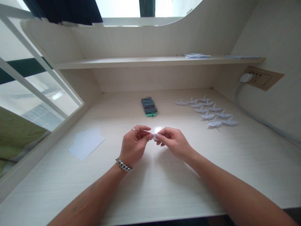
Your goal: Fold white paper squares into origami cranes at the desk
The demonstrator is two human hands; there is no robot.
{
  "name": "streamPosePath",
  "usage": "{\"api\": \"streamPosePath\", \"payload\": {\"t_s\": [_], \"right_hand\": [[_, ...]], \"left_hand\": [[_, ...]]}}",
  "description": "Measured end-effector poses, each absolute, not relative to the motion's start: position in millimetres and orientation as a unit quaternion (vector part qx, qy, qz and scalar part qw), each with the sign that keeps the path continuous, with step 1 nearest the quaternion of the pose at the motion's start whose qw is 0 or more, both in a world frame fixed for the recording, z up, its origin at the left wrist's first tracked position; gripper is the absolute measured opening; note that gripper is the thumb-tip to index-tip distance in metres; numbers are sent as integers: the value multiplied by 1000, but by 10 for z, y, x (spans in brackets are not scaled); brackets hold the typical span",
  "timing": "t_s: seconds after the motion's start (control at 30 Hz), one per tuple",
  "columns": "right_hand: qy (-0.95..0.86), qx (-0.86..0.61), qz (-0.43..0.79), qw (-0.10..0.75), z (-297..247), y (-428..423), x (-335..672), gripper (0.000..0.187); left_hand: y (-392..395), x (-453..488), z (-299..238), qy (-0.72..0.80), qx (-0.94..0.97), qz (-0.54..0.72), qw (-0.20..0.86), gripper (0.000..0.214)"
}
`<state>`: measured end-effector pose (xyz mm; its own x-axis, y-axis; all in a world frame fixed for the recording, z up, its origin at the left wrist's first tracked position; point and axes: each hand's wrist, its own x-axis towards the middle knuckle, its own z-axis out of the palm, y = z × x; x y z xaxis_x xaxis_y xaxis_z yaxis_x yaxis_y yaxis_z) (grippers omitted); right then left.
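Observation:
A small folded piece of white paper is pinched between my two hands above the middle of the desk. My left hand, with a ring and a chain bracelet, grips its left side between thumb and fingers. On its right side, the thumb and fingers of my right hand are closed. Most of the paper is covered by my fingertips, so its exact shape is hard to make out. To the right, several white paper cranes stand in rows. Loose white paper sheets lie to the left.
Behind my hands lies a dark phone-like object with a green edge, its surface blurred. A shelf spans the back, holding a paper stack. A cable runs from the wall socket down the right side.

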<state>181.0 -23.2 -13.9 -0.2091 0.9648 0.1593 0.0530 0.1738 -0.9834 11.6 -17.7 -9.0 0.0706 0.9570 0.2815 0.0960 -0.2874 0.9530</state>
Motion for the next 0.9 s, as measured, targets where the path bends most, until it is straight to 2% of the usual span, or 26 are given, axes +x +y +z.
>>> {"api": "streamPosePath", "payload": {"t_s": [0.13, 0.3, 0.57, 0.9], "right_hand": [[-586, -418, 452, 527, -144, -228, 1806, 22], [-590, -427, 378, 571, -138, -271, 1778, 15], [-644, -400, 314, 571, -124, -311, 1745, 11], [-615, -401, 356, 578, -125, -315, 1718, 11]], "left_hand": [[-139, 116, -76, 442, 543, 545, 461, 35], [-132, 151, -83, 417, 554, 520, 498, 21], [-177, 183, -24, 424, 542, 528, 497, 20], [-159, 184, -96, 394, 520, 548, 523, 19]]}}
